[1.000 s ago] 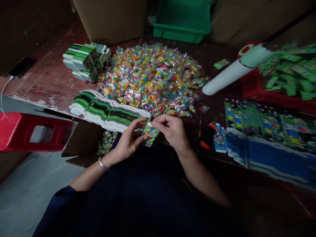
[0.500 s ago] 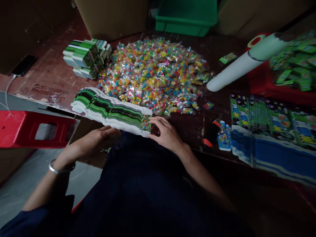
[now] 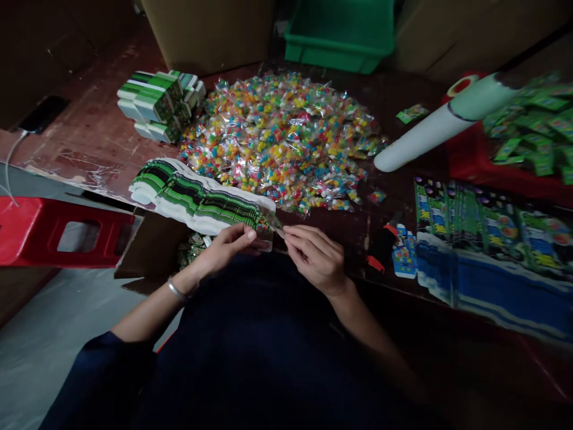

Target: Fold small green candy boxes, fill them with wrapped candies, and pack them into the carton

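A long fanned row of flat green, black and white printed cartons [image 3: 192, 197] lies along the table's front edge. At its right end, my right hand [image 3: 316, 257] pinches the edge of one flat carton [image 3: 276, 224], which is tilted up and seen nearly edge-on. My left hand [image 3: 228, 248] is closed at the carton's left side, thumb over fingers; its fingertips are partly hidden. Just beyond the row rises a heap of clear bags of colourful candies [image 3: 277, 143].
Stacked carton bundles [image 3: 156, 104] sit at left, a green bin [image 3: 340, 51] at the back. To the right are a white tube [image 3: 425, 137], a cutter [image 3: 382, 248], printed pouches [image 3: 492, 251] and a red tray [image 3: 468, 149] of green packets. An open cardboard box [image 3: 147, 248] stands below the edge.
My left hand has moved right to the row's end. My right hand has drawn back slightly to the right and lifted a carton's edge. The view has shifted slightly.
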The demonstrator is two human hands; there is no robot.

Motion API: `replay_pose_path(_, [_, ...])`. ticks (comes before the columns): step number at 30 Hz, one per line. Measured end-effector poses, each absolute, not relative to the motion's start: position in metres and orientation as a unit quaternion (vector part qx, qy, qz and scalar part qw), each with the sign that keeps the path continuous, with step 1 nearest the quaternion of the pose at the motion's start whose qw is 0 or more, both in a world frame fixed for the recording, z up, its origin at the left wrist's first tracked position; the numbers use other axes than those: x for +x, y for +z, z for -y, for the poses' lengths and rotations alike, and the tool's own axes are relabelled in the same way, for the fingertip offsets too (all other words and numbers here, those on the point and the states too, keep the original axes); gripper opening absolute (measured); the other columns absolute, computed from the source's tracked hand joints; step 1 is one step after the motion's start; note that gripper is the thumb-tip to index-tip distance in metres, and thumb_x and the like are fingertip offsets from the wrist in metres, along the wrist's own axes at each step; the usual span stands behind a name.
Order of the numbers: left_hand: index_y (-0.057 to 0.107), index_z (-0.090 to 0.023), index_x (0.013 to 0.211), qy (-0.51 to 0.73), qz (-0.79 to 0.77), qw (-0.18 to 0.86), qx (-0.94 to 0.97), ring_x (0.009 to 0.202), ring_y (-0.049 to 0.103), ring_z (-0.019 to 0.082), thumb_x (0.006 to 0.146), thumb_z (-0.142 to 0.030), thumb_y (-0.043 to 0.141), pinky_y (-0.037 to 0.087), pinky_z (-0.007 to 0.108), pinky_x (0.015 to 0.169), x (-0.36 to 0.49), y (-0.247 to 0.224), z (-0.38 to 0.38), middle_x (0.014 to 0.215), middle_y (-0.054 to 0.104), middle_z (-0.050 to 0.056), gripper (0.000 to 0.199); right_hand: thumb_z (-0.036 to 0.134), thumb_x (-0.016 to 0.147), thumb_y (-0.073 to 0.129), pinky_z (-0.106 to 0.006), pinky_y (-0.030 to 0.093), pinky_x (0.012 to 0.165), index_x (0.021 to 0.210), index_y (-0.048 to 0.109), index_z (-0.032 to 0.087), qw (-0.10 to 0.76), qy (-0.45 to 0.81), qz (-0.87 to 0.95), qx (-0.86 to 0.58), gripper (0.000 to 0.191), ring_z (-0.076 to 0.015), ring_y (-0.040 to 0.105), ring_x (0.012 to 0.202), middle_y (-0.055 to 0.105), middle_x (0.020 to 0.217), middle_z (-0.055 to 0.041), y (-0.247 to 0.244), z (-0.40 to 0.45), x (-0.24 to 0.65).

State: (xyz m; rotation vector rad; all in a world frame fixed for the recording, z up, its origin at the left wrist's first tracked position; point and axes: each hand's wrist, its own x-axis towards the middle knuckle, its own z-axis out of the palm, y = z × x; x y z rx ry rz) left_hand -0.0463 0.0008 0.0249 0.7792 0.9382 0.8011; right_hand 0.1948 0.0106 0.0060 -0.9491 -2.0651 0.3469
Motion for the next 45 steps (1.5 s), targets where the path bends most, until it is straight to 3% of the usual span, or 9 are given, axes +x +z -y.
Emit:
replay_pose_path(7, [0.070,-0.018,0.106,0.428,-0.323,0.811,0.233,0.111,0.076,0.030,0.079,-0.053,0.088,0.061,0.042,0.093,-0.020,0.020,-0.015,0.121,0.078,0.014,0.048,0.021,0.093,0.075,-0.041,0.068,0.087,0.128,0.072,0.032,0.429,0.144,0.840,-0.299,0.037,-0.0251,0.078,0.102,0.082,0.111,-0.0050,0.025,0.014,0.185])
replay_pose_path(12, [0.075,-0.020,0.118,0.388,-0.307,0.801,0.338,0.107,0.077,0.028,0.067,-0.040,0.098,0.059,0.039,0.096,-0.031,0.030,-0.015,0.119,0.079,0.013,0.059,0.053,0.097,0.069,-0.030,0.063,0.066,0.156,0.047,0.025,0.362,0.328,0.792,-0.367,0.069,-0.0159,0.071,0.068,0.075,0.087,-0.0011,0.035,0.002,0.185])
replay_pose_path(15, [0.079,-0.020,0.115,0.357,-0.315,0.789,0.390,0.109,0.075,0.028,0.069,-0.038,0.096,0.057,0.039,0.097,-0.036,0.033,-0.013,0.114,0.079,0.012,0.053,0.045,0.095,0.073,-0.024,0.055,0.057,0.144,0.055,0.025,0.320,0.374,0.783,-0.379,0.056,-0.0117,0.063,0.055,0.068,0.070,0.0066,0.044,-0.006,0.187])
replay_pose_path(20, [0.080,-0.018,0.115,0.278,-0.322,0.778,0.463,0.094,0.074,0.024,0.074,-0.041,0.093,0.057,0.035,0.085,-0.036,0.038,-0.009,0.102,0.080,0.009,0.049,0.043,0.086,0.082,-0.021,0.047,0.052,0.091,0.061,0.024,0.290,0.460,0.756,-0.364,0.029,-0.0104,0.063,0.052,0.067,0.063,0.0073,0.051,-0.012,0.193])
replay_pose_path(28, [0.083,-0.016,0.094,0.454,-0.431,0.666,0.406,0.078,0.068,0.017,0.072,-0.041,0.093,0.054,0.027,0.073,-0.020,0.033,-0.004,0.087,0.079,0.004,0.035,0.046,0.088,0.079,-0.028,0.060,0.072,0.105,0.070,0.022,0.452,0.445,0.621,-0.461,0.030,-0.0188,0.074,0.084,0.078,0.099,-0.0046,0.029,-0.003,0.173])
replay_pose_path(34, [0.080,-0.017,0.095,0.568,-0.488,0.528,0.401,0.070,0.065,0.013,0.076,-0.039,0.091,0.056,0.023,0.067,-0.002,0.011,0.002,0.081,0.076,0.001,0.031,0.042,0.096,0.066,-0.022,0.047,0.052,0.072,0.064,0.020,0.474,0.391,0.595,-0.519,0.033,-0.0109,0.055,0.054,0.060,0.061,0.0037,0.015,0.002,0.155])
replay_pose_path(37, [0.072,-0.024,0.127,0.615,-0.486,0.454,0.424,0.074,0.068,0.013,0.075,-0.036,0.093,0.060,0.024,0.070,-0.001,0.003,0.003,0.094,0.075,0.002,0.058,0.042,0.094,0.071,-0.027,0.058,0.063,0.096,0.074,0.021,0.524,0.395,0.565,-0.500,0.021,-0.0155,0.068,0.068,0.075,0.082,-0.0015,0.007,-0.003,0.150])
replay_pose_path(40, [0.066,-0.025,0.138,0.576,-0.476,0.437,0.500,0.085,0.070,0.016,0.081,-0.037,0.089,0.062,0.027,0.074,-0.008,0.001,0.002,0.118,0.074,0.009,0.062,0.037,0.093,0.072,-0.037,0.064,0.084,0.129,0.069,0.026,0.567,0.377,0.561,-0.471,0.038,-0.0216,0.075,0.094,0.079,0.118,-0.0081,-0.002,-0.006,0.149])
replay_pose_path(45, [0.068,-0.021,0.126,0.488,-0.415,0.538,0.548,0.096,0.071,0.018,0.082,-0.036,0.088,0.061,0.027,0.080,-0.022,0.015,-0.005,0.120,0.073,0.010,0.051,0.034,0.094,0.072,-0.030,0.060,0.066,0.116,0.071,0.025,0.558,0.357,0.583,-0.470,0.024,-0.0162,0.070,0.073,0.077,0.094,-0.0025,-0.003,-0.006,0.152])
